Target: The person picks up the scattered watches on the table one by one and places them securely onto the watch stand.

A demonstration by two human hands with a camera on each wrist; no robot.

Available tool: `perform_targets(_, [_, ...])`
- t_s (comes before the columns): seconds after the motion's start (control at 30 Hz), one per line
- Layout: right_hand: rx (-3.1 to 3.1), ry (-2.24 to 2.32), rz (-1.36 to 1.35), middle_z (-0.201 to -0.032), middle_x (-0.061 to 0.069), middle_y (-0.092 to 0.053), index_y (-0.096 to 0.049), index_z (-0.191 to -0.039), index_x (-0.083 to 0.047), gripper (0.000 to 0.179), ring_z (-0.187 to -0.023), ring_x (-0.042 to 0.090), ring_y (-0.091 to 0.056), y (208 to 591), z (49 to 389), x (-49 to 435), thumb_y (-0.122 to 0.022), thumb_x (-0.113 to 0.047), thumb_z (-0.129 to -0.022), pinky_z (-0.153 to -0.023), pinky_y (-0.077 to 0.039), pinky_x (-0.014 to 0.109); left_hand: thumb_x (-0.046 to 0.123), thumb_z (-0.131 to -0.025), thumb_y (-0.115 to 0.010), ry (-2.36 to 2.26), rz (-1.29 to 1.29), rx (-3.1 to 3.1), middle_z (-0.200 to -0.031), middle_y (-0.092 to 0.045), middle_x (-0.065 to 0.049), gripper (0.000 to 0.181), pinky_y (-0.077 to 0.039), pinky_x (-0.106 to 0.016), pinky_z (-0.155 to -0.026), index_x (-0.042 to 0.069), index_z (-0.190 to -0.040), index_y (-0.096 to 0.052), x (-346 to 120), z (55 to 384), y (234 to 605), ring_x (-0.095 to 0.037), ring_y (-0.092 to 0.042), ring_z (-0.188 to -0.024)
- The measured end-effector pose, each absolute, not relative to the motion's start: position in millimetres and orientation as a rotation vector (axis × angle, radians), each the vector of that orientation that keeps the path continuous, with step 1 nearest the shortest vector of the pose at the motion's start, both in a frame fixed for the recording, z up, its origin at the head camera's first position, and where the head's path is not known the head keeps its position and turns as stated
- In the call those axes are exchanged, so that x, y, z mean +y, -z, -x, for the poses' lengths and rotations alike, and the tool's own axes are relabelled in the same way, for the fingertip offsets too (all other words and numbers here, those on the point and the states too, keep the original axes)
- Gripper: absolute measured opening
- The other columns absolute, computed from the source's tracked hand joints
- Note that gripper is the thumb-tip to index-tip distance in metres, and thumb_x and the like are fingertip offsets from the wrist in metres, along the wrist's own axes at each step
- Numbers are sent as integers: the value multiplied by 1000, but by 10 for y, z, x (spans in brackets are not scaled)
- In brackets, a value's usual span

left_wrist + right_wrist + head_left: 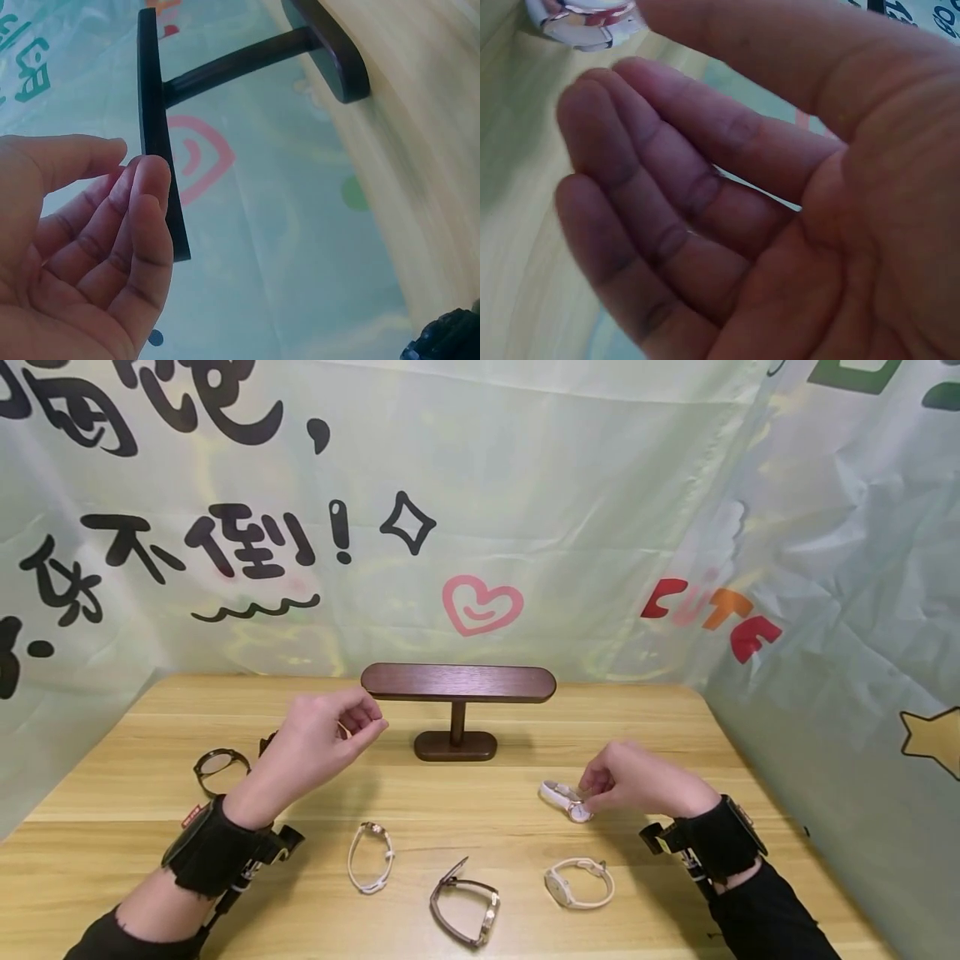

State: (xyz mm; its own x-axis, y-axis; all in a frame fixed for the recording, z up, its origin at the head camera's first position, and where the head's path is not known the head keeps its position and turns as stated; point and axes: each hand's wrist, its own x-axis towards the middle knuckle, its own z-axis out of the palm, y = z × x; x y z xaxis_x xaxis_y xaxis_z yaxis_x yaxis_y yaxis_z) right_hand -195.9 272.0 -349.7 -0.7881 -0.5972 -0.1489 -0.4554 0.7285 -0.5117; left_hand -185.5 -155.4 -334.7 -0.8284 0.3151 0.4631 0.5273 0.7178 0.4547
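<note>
My right hand point(645, 777) is at a white-strapped watch point(558, 795) on the right of the table, fingertips beside its dial. In the right wrist view that watch point(585, 28) shows past the thumb tip, and the fingers bend loosely with a gap to the thumb. My left hand point(311, 739) is raised by the left end of a dark wooden T-shaped display stand point(459, 682). Its fingers point(150, 217) are loosely bent with nothing between them and the thumb; whether they touch the stand's bar point(154, 97), I cannot tell.
Nearer the front lie a white-strapped watch point(371, 888), a brown-strapped watch point(489, 918) and another white watch point(557, 887). A black watch point(217, 763) sits left of my left wrist, with a dark object point(266, 742) partly hidden behind that hand. A printed cloth point(600, 485) hangs behind the table.
</note>
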Motion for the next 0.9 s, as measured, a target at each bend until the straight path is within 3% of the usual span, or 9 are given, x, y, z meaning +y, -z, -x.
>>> perform_targets(0.37, [2573,676,783,-80,-8,-76,-82,-88,-11,7,-72,0,-63,3566,1964,2739,-88,-10,-86,-65,-54,18,7,-95,-79,855,731,-2606,-79,-73,8,14,-57,-21,-64,17,-89,-72,-1475,1817,3396,-3,-66,-73])
perform_targets(0.9, [2587,654,860,-77,-10,-72,-77,-83,-14,11,-69,-3,-59,3589,1960,2667,-87,-12,-89,-65,-51,18,6,-94,-80,869,851,-2616,-79,-74,8,13,-60,-21,-65,16,-90,-74,-1384,1817,3480,0,-66,-72])
